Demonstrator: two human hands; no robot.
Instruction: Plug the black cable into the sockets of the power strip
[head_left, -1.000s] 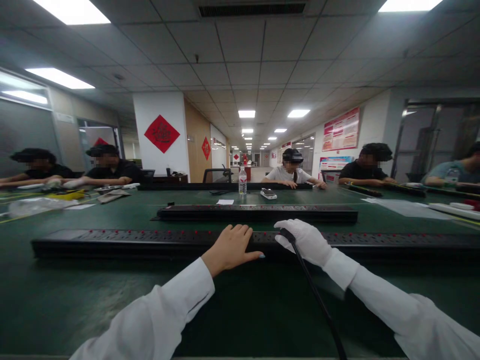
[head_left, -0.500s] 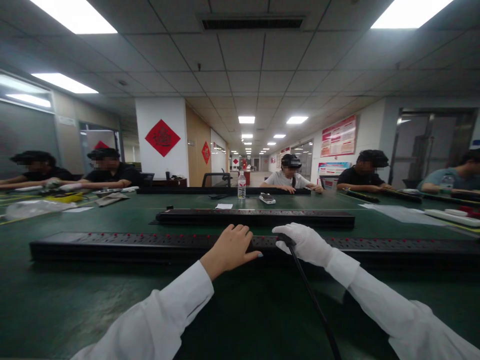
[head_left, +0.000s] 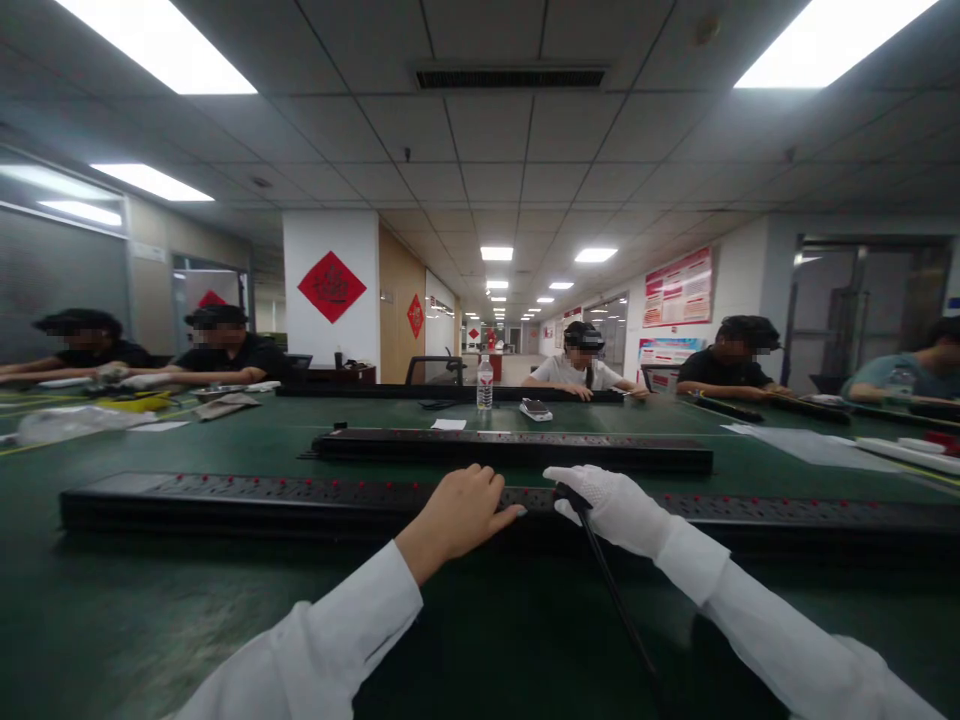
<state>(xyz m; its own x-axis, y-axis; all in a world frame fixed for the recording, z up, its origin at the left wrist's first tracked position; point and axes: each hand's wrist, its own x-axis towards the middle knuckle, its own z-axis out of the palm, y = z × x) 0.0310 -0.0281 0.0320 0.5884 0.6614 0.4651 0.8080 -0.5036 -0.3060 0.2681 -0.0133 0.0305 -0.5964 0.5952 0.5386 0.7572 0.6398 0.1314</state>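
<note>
A long black power strip (head_left: pixel 225 498) with red switches lies across the green table (head_left: pixel 150 610) in front of me. My bare left hand (head_left: pixel 459 512) rests on top of it near the middle, fingers curled over its front edge. My right hand (head_left: pixel 611 505), in a white glove, is closed on a black plug (head_left: pixel 566 492) pressed against the strip, and its black cable (head_left: pixel 615 600) runs back toward me. A second black power strip (head_left: pixel 510 449) lies parallel just behind the first.
A third strip lies at the far side with a water bottle (head_left: pixel 485 383) and a phone (head_left: pixel 537 409). Several people sit along the far and side edges. Plastic bags and papers (head_left: pixel 67 422) lie at the left, white sheets (head_left: pixel 810 445) at the right.
The camera has tilted up a little, so everything sits lower in view. Both hands stay on the near strip, hardly moved.
</note>
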